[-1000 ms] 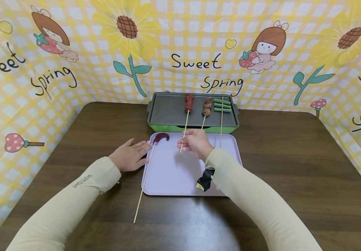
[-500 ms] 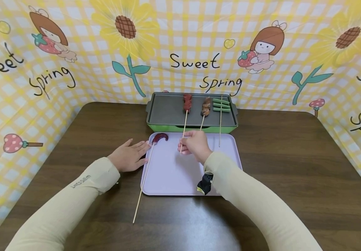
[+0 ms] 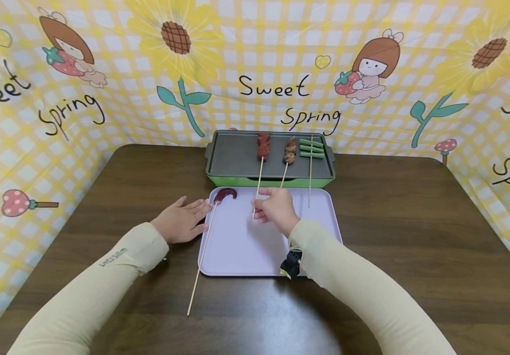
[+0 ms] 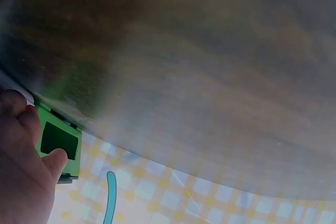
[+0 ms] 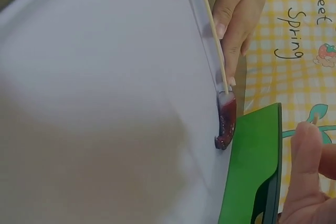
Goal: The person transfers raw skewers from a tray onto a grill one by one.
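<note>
My right hand (image 3: pixel 277 207) pinches the lower stick of a red meat skewer (image 3: pixel 263 146), over the lilac tray (image 3: pixel 232 256). The meat end lies on the dark griddle plate (image 3: pixel 232 153). To its right on the plate are a brown meat skewer (image 3: pixel 289 151) and a green vegetable skewer (image 3: pixel 311 148). At the tray's left edge my left hand (image 3: pixel 179 220) lies with straight fingers, tips at the rim. Next to those fingertips is a skewer with a curled dark-red piece (image 3: pixel 225 195); its stick runs past the tray's front edge. The right wrist view also shows this curled piece (image 5: pixel 226 121).
The griddle has a green base (image 3: pixel 232 181) and stands right behind the tray. Brown wooden tabletop (image 3: pixel 392 222) extends on both sides. A yellow checked cloth (image 3: pixel 255 54) with printed flowers hangs behind and at the sides.
The head view shifts very slightly. My right hand keeps its pinch on the red meat skewer's stick, with the fingers drawn in a little. My left hand stays in place.
</note>
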`<state>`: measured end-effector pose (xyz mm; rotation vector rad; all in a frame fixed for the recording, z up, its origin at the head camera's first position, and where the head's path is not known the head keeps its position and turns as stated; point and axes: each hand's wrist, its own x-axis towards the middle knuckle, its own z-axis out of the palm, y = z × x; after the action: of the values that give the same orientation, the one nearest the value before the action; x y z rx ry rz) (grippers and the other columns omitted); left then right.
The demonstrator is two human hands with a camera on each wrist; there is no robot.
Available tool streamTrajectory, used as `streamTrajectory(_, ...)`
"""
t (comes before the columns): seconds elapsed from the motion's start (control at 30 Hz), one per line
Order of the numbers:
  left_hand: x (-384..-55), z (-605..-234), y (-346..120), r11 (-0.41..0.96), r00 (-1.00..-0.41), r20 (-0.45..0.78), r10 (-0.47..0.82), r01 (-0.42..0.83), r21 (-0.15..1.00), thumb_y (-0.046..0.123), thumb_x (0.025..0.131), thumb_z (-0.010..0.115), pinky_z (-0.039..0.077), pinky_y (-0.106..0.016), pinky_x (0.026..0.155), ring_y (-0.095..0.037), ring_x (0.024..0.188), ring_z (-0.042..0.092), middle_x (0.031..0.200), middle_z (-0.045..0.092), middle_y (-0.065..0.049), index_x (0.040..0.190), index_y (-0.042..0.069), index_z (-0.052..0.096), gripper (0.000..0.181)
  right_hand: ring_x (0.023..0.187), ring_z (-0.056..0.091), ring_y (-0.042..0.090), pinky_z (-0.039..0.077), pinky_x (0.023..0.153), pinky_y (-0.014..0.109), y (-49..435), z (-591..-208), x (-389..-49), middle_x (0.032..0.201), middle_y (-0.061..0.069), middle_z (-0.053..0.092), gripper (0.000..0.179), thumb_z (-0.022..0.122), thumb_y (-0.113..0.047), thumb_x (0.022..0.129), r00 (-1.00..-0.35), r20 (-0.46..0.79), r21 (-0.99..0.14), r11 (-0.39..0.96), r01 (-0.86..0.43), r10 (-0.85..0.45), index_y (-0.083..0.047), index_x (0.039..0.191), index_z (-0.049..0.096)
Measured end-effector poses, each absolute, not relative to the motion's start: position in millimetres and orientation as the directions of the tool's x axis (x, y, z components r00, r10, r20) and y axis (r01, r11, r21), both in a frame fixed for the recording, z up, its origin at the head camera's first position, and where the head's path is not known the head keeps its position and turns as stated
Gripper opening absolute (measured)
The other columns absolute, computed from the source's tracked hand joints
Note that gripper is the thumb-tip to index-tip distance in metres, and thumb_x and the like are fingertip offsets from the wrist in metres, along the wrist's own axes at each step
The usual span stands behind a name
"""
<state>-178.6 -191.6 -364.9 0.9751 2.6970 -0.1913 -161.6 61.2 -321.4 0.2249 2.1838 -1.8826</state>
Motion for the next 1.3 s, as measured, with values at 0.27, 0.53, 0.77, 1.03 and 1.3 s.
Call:
streamTrajectory(0.27,-180,-368,-194,0.761,-0.738,-0.276,0.615,0.648,-0.035,0.037,0.101,0.039,0.015,-0.060,0.110,-0.032,0.141,0.027,0.153,0.029,-0.019,0.146,-0.004,0.033,0.061,0.046,0.058,0.008,0.055,0.051,0.026,62,-330,-156,0.075,0.021,0.069,0.052,0.066,0.009,0.082,-0.966,-0.254,-0.956,0.166,0.243,-0.045,0.009,0.132,0.052)
streamTrajectory(0.53,-179,-366,-193,0.763,-0.737,-0.277,0.616,0.646,-0.025,0.039,0.102,0.039,0.014,-0.059,0.111,-0.031,0.141,0.027,0.153,0.029,-0.018,0.146,-0.004,0.032,0.062,0.050,0.060,0.009,0.056,0.053,0.028,65,-332,-142,0.076,0.019,0.069,0.044,0.069,0.000,0.083,-0.975,-0.210,-0.956,0.227,0.188,-0.077,0.007,0.126,0.058)
streamTrajectory(0.77,-178,-368,-193,0.763,-0.740,-0.256,0.622,0.646,-0.014,0.036,0.102,0.039,0.016,-0.060,0.110,-0.032,0.140,0.029,0.151,0.032,-0.019,0.145,-0.004,0.035,0.060,0.051,0.062,0.011,0.056,0.054,0.031,68,-343,-120,0.073,0.016,0.069,0.032,0.071,-0.007,0.084,-0.966,-0.213,-0.944,0.288,0.164,-0.148,0.007,0.114,0.065)
streamTrajectory(1.03,-176,-366,-191,0.759,-0.737,-0.255,0.626,0.651,-0.020,0.036,0.101,0.040,0.017,-0.060,0.110,-0.032,0.139,0.030,0.151,0.033,-0.019,0.145,-0.005,0.035,0.060,0.049,0.059,0.010,0.055,0.051,0.031,70,-355,-99,0.065,0.012,0.067,0.029,0.070,-0.005,0.083,-0.936,-0.265,-0.941,0.272,0.199,-0.231,0.011,0.107,0.066)
streamTrajectory(1.3,-175,-363,-191,0.761,-0.740,-0.243,0.627,0.649,-0.012,0.035,0.101,0.040,0.017,-0.060,0.110,-0.033,0.139,0.031,0.150,0.033,-0.020,0.144,-0.005,0.036,0.059,0.046,0.056,0.008,0.052,0.046,0.025,64,-364,-80,0.060,0.006,0.063,0.028,0.068,-0.001,0.083,-0.892,-0.337,-0.939,0.180,0.294,-0.301,0.013,0.107,0.064)
